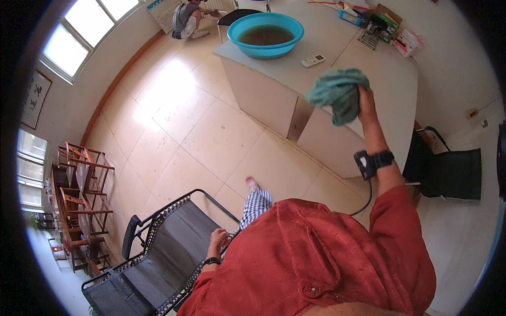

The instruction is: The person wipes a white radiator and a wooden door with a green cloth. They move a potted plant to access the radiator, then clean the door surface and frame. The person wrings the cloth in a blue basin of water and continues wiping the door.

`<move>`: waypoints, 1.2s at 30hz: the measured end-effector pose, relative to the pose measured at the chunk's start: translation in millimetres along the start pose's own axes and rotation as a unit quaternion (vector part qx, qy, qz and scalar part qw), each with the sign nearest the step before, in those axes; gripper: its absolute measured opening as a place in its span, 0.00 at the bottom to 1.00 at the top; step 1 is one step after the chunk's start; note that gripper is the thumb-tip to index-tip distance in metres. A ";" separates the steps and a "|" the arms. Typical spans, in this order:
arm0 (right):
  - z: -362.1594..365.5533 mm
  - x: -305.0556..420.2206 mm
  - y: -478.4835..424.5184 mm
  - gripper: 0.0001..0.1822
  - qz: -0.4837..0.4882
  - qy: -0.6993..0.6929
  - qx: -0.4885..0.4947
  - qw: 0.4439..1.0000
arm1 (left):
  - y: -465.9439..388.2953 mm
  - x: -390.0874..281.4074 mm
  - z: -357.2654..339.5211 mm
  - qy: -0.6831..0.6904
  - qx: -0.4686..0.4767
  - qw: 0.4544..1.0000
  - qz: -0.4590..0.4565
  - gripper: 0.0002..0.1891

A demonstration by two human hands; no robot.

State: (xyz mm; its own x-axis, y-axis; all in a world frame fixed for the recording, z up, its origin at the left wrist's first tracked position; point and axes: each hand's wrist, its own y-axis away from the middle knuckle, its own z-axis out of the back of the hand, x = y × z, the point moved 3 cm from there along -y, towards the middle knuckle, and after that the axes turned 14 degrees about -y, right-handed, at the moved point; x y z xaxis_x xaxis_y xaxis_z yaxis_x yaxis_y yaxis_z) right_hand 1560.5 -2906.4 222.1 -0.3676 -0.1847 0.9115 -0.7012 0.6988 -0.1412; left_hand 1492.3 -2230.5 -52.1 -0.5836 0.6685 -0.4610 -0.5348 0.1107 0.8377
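Observation:
A crumpled green cloth is gripped in my right hand, raised over the front edge of the pale desk. My left hand hangs low beside the black reclining chair; its fingers are curled, and whether they hold or touch anything cannot be told. On the desk's left end stands a turquoise plastic basin with dark, murky water in it. A white remote control lies between the basin and the cloth.
Boxes and a metal rack stand at the desk's back by the wall. A black chair is at the desk's right end. Wooden chairs line the left wall. Another person crouches near the far wall, beside a black-seated chair.

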 end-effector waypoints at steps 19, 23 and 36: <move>-216.1 -149.9 -343.1 0.22 0.069 0.236 0.093 0.965 | -210.9 -308.2 206.7 0.015 -0.099 0.989 -0.107 0.14; -208.9 -196.4 -386.1 0.25 0.108 0.427 0.137 0.887 | -214.0 -430.5 217.6 0.011 -0.097 0.972 -0.214 0.15; -217.4 -269.7 -360.9 0.33 -0.059 0.626 0.407 0.662 | -189.0 -756.5 134.8 -0.106 0.027 0.855 -0.506 0.14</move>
State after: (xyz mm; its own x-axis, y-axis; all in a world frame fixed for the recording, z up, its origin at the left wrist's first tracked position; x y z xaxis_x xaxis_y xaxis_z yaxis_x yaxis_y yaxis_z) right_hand 2045.5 -2958.6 111.2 0.1561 0.8692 0.4692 -0.9644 0.0313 0.2628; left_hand 2117.3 -2658.0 177.8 0.2896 0.3282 -0.8991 -0.6680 0.7420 0.0557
